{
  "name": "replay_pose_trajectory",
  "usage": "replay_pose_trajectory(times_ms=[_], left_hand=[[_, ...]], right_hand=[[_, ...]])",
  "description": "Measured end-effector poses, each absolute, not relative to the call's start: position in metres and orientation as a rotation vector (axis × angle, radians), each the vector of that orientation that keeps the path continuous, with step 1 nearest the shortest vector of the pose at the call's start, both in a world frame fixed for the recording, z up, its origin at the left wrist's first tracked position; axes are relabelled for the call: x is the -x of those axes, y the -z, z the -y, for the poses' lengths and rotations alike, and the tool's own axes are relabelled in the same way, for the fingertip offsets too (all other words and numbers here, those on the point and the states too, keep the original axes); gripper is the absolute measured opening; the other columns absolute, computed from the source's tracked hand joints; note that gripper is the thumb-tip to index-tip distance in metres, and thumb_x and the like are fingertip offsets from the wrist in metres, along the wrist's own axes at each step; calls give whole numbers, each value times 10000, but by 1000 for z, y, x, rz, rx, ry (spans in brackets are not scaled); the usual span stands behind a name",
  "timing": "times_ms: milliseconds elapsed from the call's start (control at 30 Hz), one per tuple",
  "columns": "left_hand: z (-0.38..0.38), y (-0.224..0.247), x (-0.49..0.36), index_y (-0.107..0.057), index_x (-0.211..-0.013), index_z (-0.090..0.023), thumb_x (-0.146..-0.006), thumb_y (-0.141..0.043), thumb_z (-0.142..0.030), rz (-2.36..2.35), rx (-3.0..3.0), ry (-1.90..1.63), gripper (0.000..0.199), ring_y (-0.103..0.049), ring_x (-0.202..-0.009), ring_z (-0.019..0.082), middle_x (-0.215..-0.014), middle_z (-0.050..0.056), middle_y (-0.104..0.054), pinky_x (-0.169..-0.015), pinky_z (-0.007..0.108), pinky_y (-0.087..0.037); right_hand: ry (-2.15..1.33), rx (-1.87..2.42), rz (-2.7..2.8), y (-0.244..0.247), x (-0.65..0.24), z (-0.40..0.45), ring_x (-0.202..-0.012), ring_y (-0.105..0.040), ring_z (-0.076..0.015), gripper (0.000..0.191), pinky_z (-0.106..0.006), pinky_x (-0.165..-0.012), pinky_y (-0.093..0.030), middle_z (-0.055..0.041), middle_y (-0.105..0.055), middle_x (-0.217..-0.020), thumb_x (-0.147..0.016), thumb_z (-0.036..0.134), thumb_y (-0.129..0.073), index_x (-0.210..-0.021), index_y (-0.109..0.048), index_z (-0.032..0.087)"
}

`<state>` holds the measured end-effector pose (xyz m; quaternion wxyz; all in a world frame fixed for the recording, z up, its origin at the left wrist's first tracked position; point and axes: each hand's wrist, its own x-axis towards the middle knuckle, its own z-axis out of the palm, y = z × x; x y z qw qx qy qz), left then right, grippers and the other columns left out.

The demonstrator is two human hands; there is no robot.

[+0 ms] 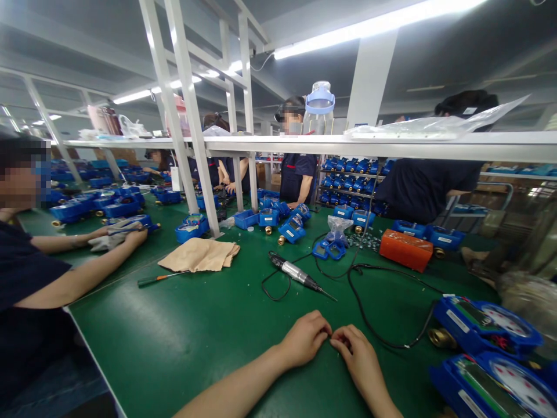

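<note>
While fingertips meet on mat (183, 337), left hand (304, 338) and right hand (357, 355) lie short of screwdriver (298, 274).

The big flat table top (183, 337) is dark green. The boxy plastic water meters (487, 325) are bright blue with white round faces. The long plastic case (404, 249) is orange. The folded soft cloth (200, 254) is tan. The thin power screwdriver (296, 273) is silver and black, with a black cord (369, 313).

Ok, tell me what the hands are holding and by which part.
Cannot be told. The left hand and right hand rest on the green table with fingertips pinched together; anything between them is too small to see.
</note>
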<state>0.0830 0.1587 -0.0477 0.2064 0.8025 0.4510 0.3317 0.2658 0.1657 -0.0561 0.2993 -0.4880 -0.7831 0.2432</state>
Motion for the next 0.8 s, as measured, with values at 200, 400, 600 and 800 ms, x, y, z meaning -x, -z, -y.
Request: replay_pose_trajectory(times_ms=[200,400,600,800], left_hand=[[-158,49,-83,-625,-953,-136,-919,-554,-221,-1259,-2245,-916,116,-604,-906,173,-957,42,-623,-811,370,-537],[-158,47,-83,-625,-951,-136,-920,-550,-217,-1258,-2253,-917,115,-604,-910,173,-954,42,-623,-812,370,-537],[-159,49,-85,-624,-967,-137,-926,-541,-215,-1268,-2258,-922,121,-606,-909,173,-947,41,-625,-812,371,-538],[-160,49,-85,-626,-951,-137,-923,-545,-210,-1260,-2263,-915,113,-604,-909,172,-947,40,-623,-814,371,-537]], right_hand=[[-615,1298,2091,58,-266,-167,-824,-583,-223,113,-328,-747,-430,-33,-603,-825,-896,192,-577,-791,-621,193],[-558,1292,2109,59,-265,-166,-834,-585,-220,117,-325,-748,-436,-23,-605,-821,-900,169,-593,-787,-608,196],[-464,1278,2150,60,-263,-164,-854,-576,-230,118,-351,-770,-441,-30,-596,-845,-910,131,-571,-813,-586,197],[-365,1307,2170,60,-259,-161,-824,-554,-248,142,-391,-752,-439,-43,-574,-838,-907,96,-555,-797,-556,186]])
